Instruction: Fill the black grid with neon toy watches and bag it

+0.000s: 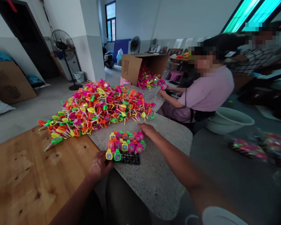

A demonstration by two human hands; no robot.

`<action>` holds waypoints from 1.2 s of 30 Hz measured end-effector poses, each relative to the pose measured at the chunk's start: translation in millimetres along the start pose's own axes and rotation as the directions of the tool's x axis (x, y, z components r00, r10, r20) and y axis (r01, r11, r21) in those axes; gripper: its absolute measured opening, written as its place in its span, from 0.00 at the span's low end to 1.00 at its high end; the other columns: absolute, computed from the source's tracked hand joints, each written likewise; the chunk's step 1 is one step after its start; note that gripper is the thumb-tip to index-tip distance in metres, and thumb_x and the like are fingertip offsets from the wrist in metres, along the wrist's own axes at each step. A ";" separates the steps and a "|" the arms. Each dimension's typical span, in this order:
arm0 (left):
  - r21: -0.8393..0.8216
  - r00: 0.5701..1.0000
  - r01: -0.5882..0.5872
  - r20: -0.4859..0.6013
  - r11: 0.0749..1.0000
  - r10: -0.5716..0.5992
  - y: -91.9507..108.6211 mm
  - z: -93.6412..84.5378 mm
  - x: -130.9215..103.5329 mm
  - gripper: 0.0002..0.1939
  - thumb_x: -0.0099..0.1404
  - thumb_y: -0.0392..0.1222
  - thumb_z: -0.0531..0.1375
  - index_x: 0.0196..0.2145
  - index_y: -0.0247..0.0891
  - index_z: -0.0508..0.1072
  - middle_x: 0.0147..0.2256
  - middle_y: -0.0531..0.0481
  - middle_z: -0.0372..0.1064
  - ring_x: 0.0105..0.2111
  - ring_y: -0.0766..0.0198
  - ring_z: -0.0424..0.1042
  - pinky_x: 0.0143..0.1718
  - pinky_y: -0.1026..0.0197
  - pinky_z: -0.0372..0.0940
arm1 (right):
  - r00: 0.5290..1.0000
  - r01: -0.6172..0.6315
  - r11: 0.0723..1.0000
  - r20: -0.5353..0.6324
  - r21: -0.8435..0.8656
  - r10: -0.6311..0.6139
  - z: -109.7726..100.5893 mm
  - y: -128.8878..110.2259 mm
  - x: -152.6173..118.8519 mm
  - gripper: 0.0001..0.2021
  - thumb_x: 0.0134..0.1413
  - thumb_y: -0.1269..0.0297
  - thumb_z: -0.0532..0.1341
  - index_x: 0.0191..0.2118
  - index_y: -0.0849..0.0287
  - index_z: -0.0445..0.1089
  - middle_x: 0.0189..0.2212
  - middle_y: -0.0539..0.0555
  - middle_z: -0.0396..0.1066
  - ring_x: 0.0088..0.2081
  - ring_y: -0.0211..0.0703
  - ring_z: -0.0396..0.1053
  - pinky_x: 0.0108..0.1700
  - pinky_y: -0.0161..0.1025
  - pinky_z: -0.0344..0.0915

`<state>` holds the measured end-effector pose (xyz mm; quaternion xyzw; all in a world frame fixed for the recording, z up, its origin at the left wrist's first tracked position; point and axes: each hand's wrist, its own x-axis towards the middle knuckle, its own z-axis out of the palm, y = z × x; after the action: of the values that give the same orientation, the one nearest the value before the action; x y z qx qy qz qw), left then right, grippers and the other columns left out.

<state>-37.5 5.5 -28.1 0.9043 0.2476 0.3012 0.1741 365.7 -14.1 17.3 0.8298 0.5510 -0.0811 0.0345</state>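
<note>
Head view: left hand [100, 165] beside black rack [131, 158], rack's long axis crosswise; right hand [148, 129] nearer colourful pile [103, 107]; cannot tell either grip.

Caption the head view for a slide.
Left hand beside a black grid tray of toy watches, right hand near a neon-colored heap.

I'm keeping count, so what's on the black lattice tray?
Pink, orange, yellow and green toy wristwatches in rows. The black lattice tray partly shows in front; they cover its far part.
</note>
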 end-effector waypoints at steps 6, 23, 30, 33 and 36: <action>0.011 1.000 -0.007 0.022 1.000 0.007 1.2 -3.4 0.6 0.04 0.67 0.39 0.61 0.36 0.40 0.77 0.35 0.44 0.76 0.38 0.54 0.76 0.45 0.51 0.70 | 0.999 -0.013 1.000 -0.039 0.009 0.013 12.9 14.7 -33.5 0.17 0.69 0.65 0.54 0.55 0.59 0.76 0.53 0.64 0.76 0.51 0.51 0.75 0.46 0.38 0.64; 0.039 1.000 -0.005 0.019 0.999 0.005 -5.5 -1.0 -0.3 0.04 0.66 0.39 0.62 0.36 0.40 0.77 0.36 0.45 0.77 0.40 0.54 0.76 0.48 0.52 0.70 | 0.930 0.186 0.116 -0.213 0.976 0.301 39.7 -79.9 -197.6 0.14 0.54 0.51 0.62 0.40 0.54 0.65 0.18 0.44 0.67 0.20 0.42 0.66 0.26 0.36 0.64; 0.083 1.000 -0.017 0.021 0.996 0.015 -9.3 0.5 -1.0 0.04 0.65 0.40 0.63 0.35 0.38 0.77 0.34 0.45 0.75 0.38 0.55 0.75 0.45 0.54 0.69 | 0.973 0.152 0.519 -0.220 0.841 0.072 61.2 -153.3 -184.6 0.11 0.64 0.58 0.58 0.44 0.57 0.75 0.23 0.49 0.74 0.27 0.43 0.74 0.33 0.36 0.66; 0.086 0.999 -0.021 0.028 0.996 0.018 -7.5 -0.6 -0.6 0.03 0.65 0.39 0.63 0.35 0.38 0.77 0.34 0.45 0.75 0.38 0.55 0.75 0.45 0.54 0.69 | 0.964 0.136 0.688 -0.254 0.712 0.072 65.5 -163.2 -171.7 0.11 0.66 0.61 0.59 0.41 0.58 0.79 0.34 0.55 0.81 0.39 0.47 0.78 0.42 0.36 0.68; 0.068 1.000 -0.017 0.024 0.998 0.016 -6.4 -1.4 -0.6 0.03 0.65 0.38 0.62 0.36 0.38 0.77 0.35 0.45 0.75 0.38 0.56 0.75 0.46 0.54 0.69 | 0.959 0.125 0.808 -0.279 0.576 0.051 63.1 -167.9 -165.9 0.11 0.66 0.62 0.61 0.43 0.58 0.81 0.44 0.59 0.82 0.49 0.50 0.78 0.49 0.37 0.67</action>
<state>-41.0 10.6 -30.3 0.9152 0.2481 0.2835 0.1434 142.1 -108.6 -10.8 0.7915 0.5142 -0.1294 -0.3040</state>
